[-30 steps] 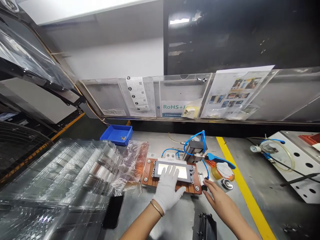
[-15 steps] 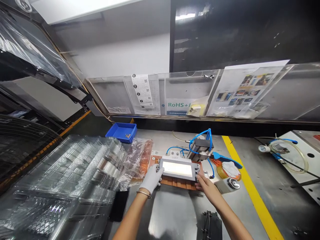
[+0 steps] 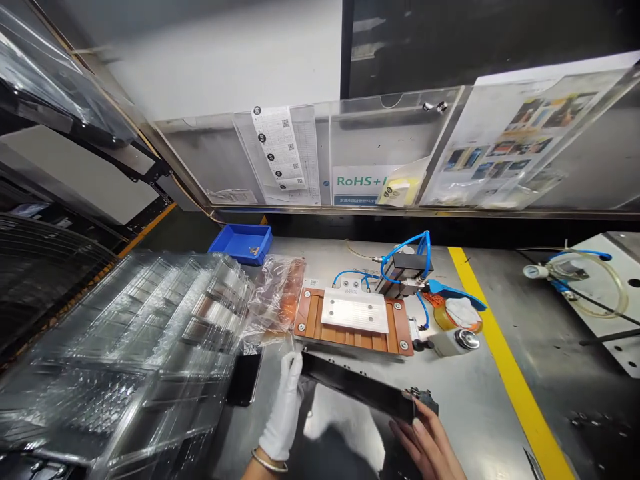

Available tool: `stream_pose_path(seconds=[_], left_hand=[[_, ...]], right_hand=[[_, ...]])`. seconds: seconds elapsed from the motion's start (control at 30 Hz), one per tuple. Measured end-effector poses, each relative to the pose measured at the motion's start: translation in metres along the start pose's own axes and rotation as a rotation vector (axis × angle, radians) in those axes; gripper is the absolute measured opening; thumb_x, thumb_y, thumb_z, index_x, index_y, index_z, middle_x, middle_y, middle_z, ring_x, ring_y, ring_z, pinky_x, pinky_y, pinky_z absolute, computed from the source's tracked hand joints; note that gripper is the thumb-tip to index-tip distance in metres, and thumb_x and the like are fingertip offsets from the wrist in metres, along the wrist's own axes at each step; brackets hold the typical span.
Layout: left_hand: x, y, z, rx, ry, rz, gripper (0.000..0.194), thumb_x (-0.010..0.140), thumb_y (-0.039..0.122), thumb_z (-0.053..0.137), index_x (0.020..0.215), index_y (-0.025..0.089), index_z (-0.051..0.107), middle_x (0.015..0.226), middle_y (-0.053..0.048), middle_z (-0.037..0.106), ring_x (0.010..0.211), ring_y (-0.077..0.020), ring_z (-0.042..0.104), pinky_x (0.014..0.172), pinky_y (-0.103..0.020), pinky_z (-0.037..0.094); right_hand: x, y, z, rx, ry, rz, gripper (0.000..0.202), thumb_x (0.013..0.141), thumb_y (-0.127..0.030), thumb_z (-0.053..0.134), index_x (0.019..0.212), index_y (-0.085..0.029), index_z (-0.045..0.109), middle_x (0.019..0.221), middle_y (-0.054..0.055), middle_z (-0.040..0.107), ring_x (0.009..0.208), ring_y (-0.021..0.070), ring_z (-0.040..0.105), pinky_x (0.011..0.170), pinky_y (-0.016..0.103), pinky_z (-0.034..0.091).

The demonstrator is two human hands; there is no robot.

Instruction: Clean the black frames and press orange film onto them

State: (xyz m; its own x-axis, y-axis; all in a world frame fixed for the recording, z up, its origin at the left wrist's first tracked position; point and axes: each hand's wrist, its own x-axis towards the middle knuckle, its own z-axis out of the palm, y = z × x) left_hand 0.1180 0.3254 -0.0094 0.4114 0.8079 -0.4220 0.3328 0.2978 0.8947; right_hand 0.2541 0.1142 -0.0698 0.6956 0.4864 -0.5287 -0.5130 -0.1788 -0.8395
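A long black panel-like part (image 3: 357,385) is held tilted above the metal bench, just in front of the fixture. My left hand (image 3: 284,407), in a white glove, pinches its left end. Bare fingers of my right hand (image 3: 425,437) grip the right end, where small dark fittings stick out. Behind the part is the fixture, a copper-brown slotted base (image 3: 310,319) with a screw at each corner. A silver block (image 3: 355,310) with small holes sits on that base. The underside of the black part is hidden.
Clear plastic trays (image 3: 150,340) are stacked at left beside a black phone (image 3: 244,379). Behind lie clear plastic bags (image 3: 275,293) and a blue bin (image 3: 243,243). Right of the fixture stand an air cylinder with blue hoses (image 3: 407,263), a blue brush (image 3: 457,293) and a dispenser bottle (image 3: 455,341).
The framed part with a bright face, which lay on the fixture between my hands, is off it. Both hands have come toward me and now hold a tilted black part. The silver block is uncovered.
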Motion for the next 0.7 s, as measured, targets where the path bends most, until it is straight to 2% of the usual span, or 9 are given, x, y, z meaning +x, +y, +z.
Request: stream_pose_path(seconds=[0.07, 0.13, 0.2, 0.33, 0.43, 0.5, 0.53, 0.6, 0.7], left_hand=[[-0.002, 0.005, -0.003, -0.011, 0.029, 0.113, 0.037, 0.096, 0.053, 0.036, 0.099, 0.023, 0.058, 0.095, -0.005, 0.061, 0.095, -0.0211, 0.061, 0.092, -0.038, 0.054], [-0.002, 0.009, -0.005, 0.023, 0.031, 0.170, 0.031, 0.095, 0.048, 0.040, 0.094, 0.025, 0.060, 0.093, -0.004, 0.062, 0.096, -0.0212, 0.062, 0.097, -0.040, 0.051], [-0.001, 0.011, -0.008, 0.086, 0.022, 0.233, 0.027, 0.096, 0.044, 0.040, 0.096, 0.025, 0.060, 0.095, -0.004, 0.064, 0.097, -0.0212, 0.063, 0.098, -0.041, 0.052], [0.003, 0.012, -0.019, 0.216, -0.047, 0.363, 0.025, 0.097, 0.040, 0.043, 0.108, 0.024, 0.058, 0.113, -0.007, 0.066, 0.108, -0.0209, 0.063, 0.097, -0.040, 0.052], [0.003, 0.019, -0.033, 0.492, 0.022, 0.727, 0.027, 0.089, 0.034, 0.061, 0.114, 0.023, 0.057, 0.114, -0.007, 0.067, 0.107, -0.0204, 0.064, 0.093, -0.036, 0.053], [0.001, 0.028, -0.040, 0.777, -0.094, 1.018, 0.030, 0.086, 0.032, 0.067, 0.114, 0.025, 0.058, 0.104, -0.003, 0.071, 0.094, -0.0190, 0.068, 0.081, -0.031, 0.055], [0.000, 0.034, -0.042, 0.913, -0.209, 1.084, 0.030, 0.087, 0.032, 0.066, 0.115, 0.026, 0.058, 0.101, -0.002, 0.073, 0.087, -0.0187, 0.070, 0.074, -0.030, 0.055], [-0.001, 0.043, -0.040, 1.164, -0.421, 1.052, 0.030, 0.090, 0.028, 0.060, 0.121, 0.027, 0.058, 0.098, -0.002, 0.075, 0.075, -0.0195, 0.071, 0.062, -0.029, 0.054], [0.000, 0.052, -0.028, 1.464, -0.555, 0.795, 0.041, 0.093, 0.013, 0.046, 0.130, 0.026, 0.057, 0.096, -0.006, 0.076, 0.072, -0.0254, 0.073, 0.059, -0.033, 0.055]], right_hand=[[-0.009, -0.007, 0.002, -0.075, -0.086, -0.025, 0.068, 0.084, -0.069, 0.052, 0.140, -0.032, 0.045, 0.144, 0.012, 0.054, 0.135, 0.0329, 0.048, 0.107, 0.049, 0.044], [-0.014, -0.019, 0.004, -0.163, -0.190, -0.059, 0.072, 0.084, -0.071, 0.051, 0.143, -0.031, 0.043, 0.143, 0.012, 0.055, 0.138, 0.0325, 0.042, 0.113, 0.052, 0.035], [-0.020, -0.034, 0.005, -0.230, -0.286, -0.083, 0.070, 0.083, -0.071, 0.053, 0.140, -0.029, 0.050, 0.145, 0.010, 0.054, 0.140, 0.0309, 0.040, 0.117, 0.050, 0.028], [-0.031, -0.057, 0.004, -0.406, -0.396, -0.068, 0.059, 0.089, -0.061, 0.053, 0.140, -0.031, 0.052, 0.151, 0.003, 0.047, 0.142, 0.0263, 0.037, 0.118, 0.042, 0.028], [-0.032, -0.060, -0.001, -0.536, -0.336, -0.113, 0.056, 0.091, -0.059, 0.050, 0.140, -0.032, 0.053, 0.149, 0.004, 0.049, 0.142, 0.0268, 0.038, 0.118, 0.044, 0.028], [-0.030, -0.057, -0.004, -0.604, -0.303, -0.141, 0.056, 0.089, -0.061, 0.050, 0.137, -0.032, 0.056, 0.147, 0.006, 0.050, 0.141, 0.0293, 0.038, 0.117, 0.049, 0.028], [-0.029, -0.054, -0.006, -0.623, -0.293, -0.151, 0.057, 0.088, -0.062, 0.051, 0.136, -0.032, 0.057, 0.146, 0.007, 0.051, 0.140, 0.0305, 0.039, 0.116, 0.050, 0.029], [-0.027, -0.049, -0.007, -0.626, -0.269, -0.167, 0.056, 0.087, -0.063, 0.051, 0.133, -0.032, 0.060, 0.143, 0.008, 0.052, 0.138, 0.0319, 0.042, 0.115, 0.051, 0.031], [-0.029, -0.045, -0.006, -0.591, -0.211, -0.182, 0.055, 0.086, -0.065, 0.051, 0.130, -0.035, 0.062, 0.143, 0.006, 0.052, 0.138, 0.0327, 0.041, 0.116, 0.051, 0.031]])
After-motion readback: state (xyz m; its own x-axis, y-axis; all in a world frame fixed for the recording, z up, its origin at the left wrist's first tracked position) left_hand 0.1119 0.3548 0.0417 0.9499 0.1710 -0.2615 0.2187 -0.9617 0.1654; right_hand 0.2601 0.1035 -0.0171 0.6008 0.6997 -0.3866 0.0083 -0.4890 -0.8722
